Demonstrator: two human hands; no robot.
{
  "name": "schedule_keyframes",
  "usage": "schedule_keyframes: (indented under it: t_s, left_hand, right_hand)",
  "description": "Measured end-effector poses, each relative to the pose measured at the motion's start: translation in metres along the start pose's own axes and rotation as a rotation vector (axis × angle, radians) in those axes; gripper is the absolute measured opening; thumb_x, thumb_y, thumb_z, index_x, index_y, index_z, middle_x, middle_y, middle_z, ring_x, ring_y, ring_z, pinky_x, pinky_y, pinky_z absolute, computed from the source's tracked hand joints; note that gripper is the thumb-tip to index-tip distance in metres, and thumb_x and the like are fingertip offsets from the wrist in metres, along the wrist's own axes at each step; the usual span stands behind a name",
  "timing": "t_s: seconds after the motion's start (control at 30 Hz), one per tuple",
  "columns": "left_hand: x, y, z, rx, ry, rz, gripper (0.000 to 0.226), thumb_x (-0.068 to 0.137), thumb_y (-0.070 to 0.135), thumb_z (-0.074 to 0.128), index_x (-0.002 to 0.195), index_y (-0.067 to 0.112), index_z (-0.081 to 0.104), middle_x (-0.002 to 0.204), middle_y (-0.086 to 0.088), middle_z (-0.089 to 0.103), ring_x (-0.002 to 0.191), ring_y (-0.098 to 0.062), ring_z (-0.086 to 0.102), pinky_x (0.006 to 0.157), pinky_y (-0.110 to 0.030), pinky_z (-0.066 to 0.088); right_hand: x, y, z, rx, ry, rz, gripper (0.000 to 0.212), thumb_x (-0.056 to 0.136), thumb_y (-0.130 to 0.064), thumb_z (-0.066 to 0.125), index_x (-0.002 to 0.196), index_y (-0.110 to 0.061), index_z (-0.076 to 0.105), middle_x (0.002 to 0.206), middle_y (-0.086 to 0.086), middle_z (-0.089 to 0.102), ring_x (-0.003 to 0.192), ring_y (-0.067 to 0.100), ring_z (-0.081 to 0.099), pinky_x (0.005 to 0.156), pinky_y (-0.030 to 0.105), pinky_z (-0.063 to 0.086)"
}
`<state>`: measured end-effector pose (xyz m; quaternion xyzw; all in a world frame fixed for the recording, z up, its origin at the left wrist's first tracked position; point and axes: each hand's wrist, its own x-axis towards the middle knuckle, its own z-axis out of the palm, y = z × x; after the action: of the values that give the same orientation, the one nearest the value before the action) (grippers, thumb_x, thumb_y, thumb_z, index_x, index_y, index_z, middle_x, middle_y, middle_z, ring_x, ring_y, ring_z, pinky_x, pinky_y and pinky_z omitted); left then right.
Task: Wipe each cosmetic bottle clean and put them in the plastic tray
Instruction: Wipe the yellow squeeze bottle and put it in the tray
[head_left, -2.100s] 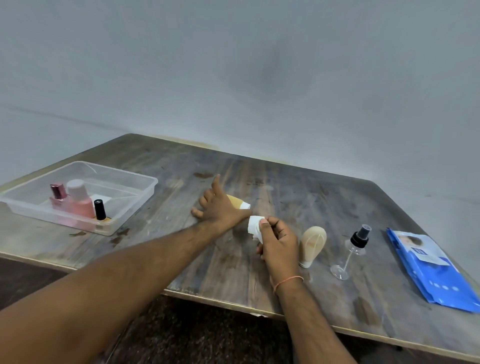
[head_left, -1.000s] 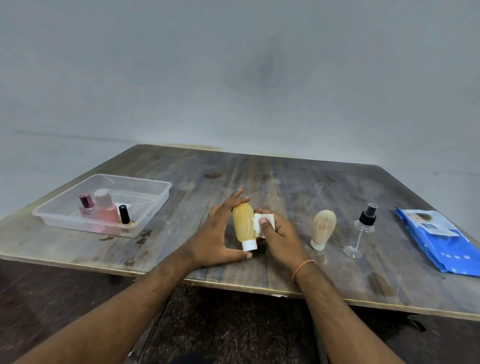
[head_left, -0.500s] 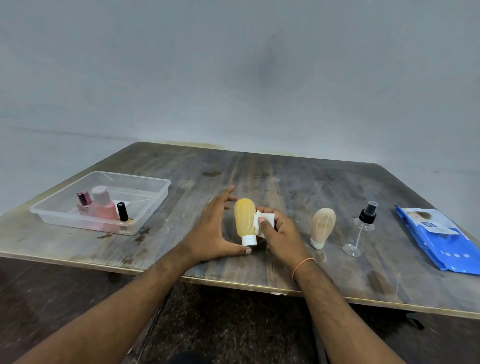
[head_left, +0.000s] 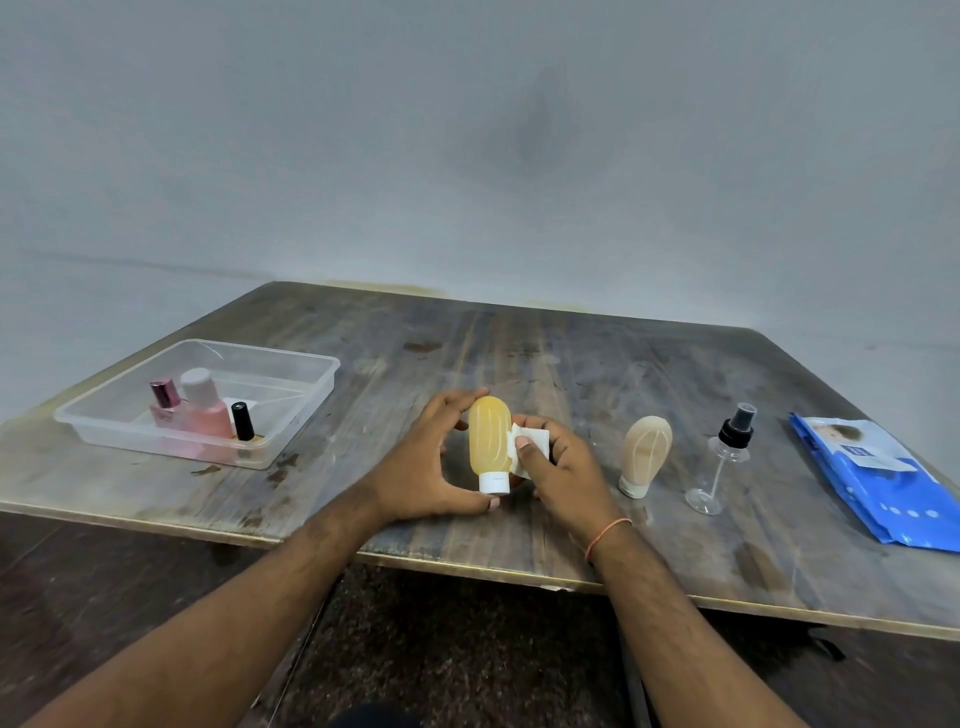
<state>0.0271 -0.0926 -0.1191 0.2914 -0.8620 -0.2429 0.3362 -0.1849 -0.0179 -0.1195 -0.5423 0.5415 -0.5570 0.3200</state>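
Scuffed table (head_left: 597, 374) fills mid-frame; at centre my left hand (head_left: 415, 467) grips the yellow bottle (head_left: 488, 436) cap-down (steadying it) while my right hand (head_left: 566, 467) pinches the wipe (head_left: 530, 441) against it; tray (head_left: 306, 400) waits left.

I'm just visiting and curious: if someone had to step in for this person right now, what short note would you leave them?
Left hand holds the yellow bottle, cap down, between fingers on top and thumb under the white cap.
Right hand pinches a white wipe against the bottle's side.
Done: three bottles stand in the plastic tray at left: a pink bottle, a small one with a dark pink cap and a small black-capped one.
Left: finish wiping the yellow bottle and put it in the tray, then wipe and put away the beige bottle and the clear spray bottle, both on the table. A blue wipes pack lies far right.
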Motion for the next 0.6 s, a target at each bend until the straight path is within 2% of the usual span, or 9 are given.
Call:
schedule_keyframes:
  t_s: [0.13, 0.23, 0.27, 0.33, 0.47, 0.6]
  left_hand:
    - [-0.001, 0.004, -0.001, -0.003, 0.008, 0.003, 0.121, 0.063, 0.051, 0.099, 0.161, 0.051, 0.028, 0.155, 0.022, 0.034, 0.139, -0.003, 0.044, 0.108, -0.039, 0.051]
    - [-0.001, 0.004, -0.002, -0.006, 0.016, 0.001, 0.122, 0.062, 0.054, 0.099, 0.161, 0.055, 0.027, 0.154, 0.022, 0.035, 0.139, -0.004, 0.046, 0.11, -0.044, 0.051]
    - [-0.001, 0.004, -0.002, -0.002, 0.011, 0.0, 0.122, 0.063, 0.054, 0.099, 0.162, 0.055, 0.027, 0.154, 0.021, 0.036, 0.139, -0.005, 0.046, 0.111, -0.046, 0.051]
    - [-0.002, 0.006, -0.003, 0.012, -0.01, 0.0, 0.123, 0.064, 0.055, 0.1, 0.162, 0.057, 0.025, 0.154, 0.021, 0.038, 0.14, -0.006, 0.045, 0.112, -0.048, 0.05]
    - [-0.003, 0.01, -0.004, 0.032, -0.065, 0.004, 0.124, 0.066, 0.051, 0.102, 0.161, 0.063, 0.023, 0.151, 0.023, 0.041, 0.142, -0.007, 0.043, 0.117, -0.047, 0.047]
    - [-0.003, 0.012, -0.003, 0.061, -0.096, 0.02, 0.122, 0.067, 0.05, 0.101, 0.162, 0.059, 0.025, 0.161, 0.031, 0.036, 0.148, -0.005, 0.035, 0.122, -0.047, 0.041]
  right_hand:
    - [0.0, -0.001, 0.0, 0.013, 0.003, -0.014, 0.021, 0.108, -0.019, 0.061, 0.125, -0.029, 0.069, 0.115, -0.005, 0.078, 0.098, 0.01, 0.074, 0.071, 0.021, 0.058]
    - [0.004, 0.003, 0.0, 0.014, 0.166, 0.023, 0.012, 0.103, -0.026, 0.069, 0.11, -0.036, 0.07, 0.106, -0.006, 0.078, 0.093, 0.02, 0.075, 0.069, 0.035, 0.063]
    - [0.006, 0.005, 0.0, -0.005, 0.24, 0.029, 0.008, 0.1, -0.031, 0.073, 0.105, -0.037, 0.071, 0.1, -0.007, 0.08, 0.09, 0.021, 0.076, 0.072, 0.042, 0.066]
    - [0.008, 0.009, -0.001, -0.064, 0.33, 0.022, 0.008, 0.094, -0.036, 0.078, 0.099, -0.037, 0.073, 0.092, -0.011, 0.081, 0.085, 0.017, 0.078, 0.077, 0.049, 0.067]
    - [0.004, 0.005, -0.001, -0.21, 0.375, -0.063, 0.01, 0.091, -0.034, 0.083, 0.084, -0.037, 0.077, 0.086, -0.013, 0.075, 0.077, 0.015, 0.075, 0.073, 0.045, 0.066]
    - [0.003, 0.004, -0.002, -0.125, 0.376, -0.042, 0.011, 0.094, -0.038, 0.08, 0.088, -0.028, 0.081, 0.079, -0.008, 0.077, 0.076, 0.019, 0.076, 0.069, 0.05, 0.066]
